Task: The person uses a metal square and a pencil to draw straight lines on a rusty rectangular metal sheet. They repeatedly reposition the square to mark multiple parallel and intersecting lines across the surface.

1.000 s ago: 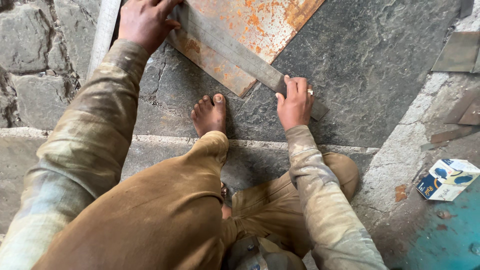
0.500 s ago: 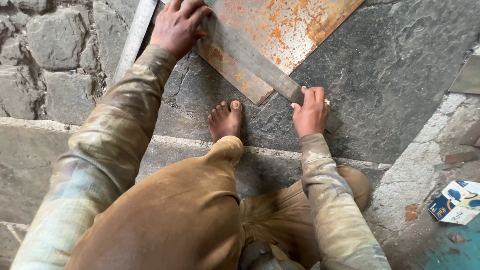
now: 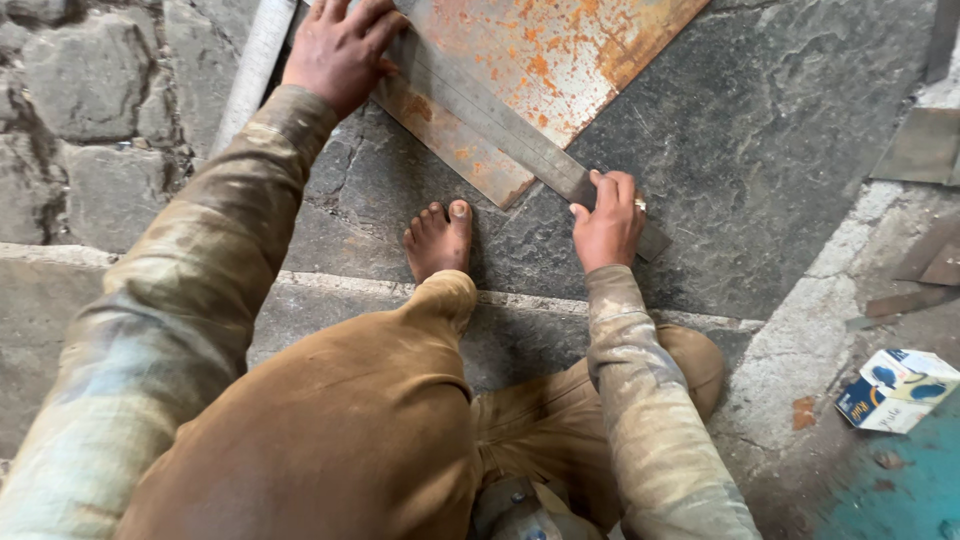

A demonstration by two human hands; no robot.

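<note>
While crouched over dark stone paving (image 3: 760,180), pressing a long grey metal straightedge (image 3: 500,120) flat across a rusty steel sheet (image 3: 560,50). Left hand (image 3: 340,50), upper left of the frame: spread open, palm down, fingers splayed on the upper part of the straightedge where it crosses the sheet, clamped on nothing. Right hand (image 3: 605,225), centre right of the frame: fingers laid together over the lower end of the straightedge, past the sheet's lower corner, pinning it to the stone; a ring on one finger; whether the thumb curls under the edge, cannot tell. Straightedge running diagonally from upper left toward centre right, lying near and roughly parallel to the sheet's lower-left edge, its lower end overhanging onto the paving. Sheet itself filling the upper centre of the frame, orange rust patches over grey metal, cut off by the top edge. Bare foot (image 3: 440,240) planted on the stone just below the sheet's corner, between the two arms, close to the right hand but apart from it. Tan trousers and stained sleeves across the lower half. Pale pipe (image 3: 250,70) lying at upper left beside rough stone blocks. Small blue and white carton (image 3: 895,390) at lower right, well apart from the hands, beside a teal patch of floor.
</note>
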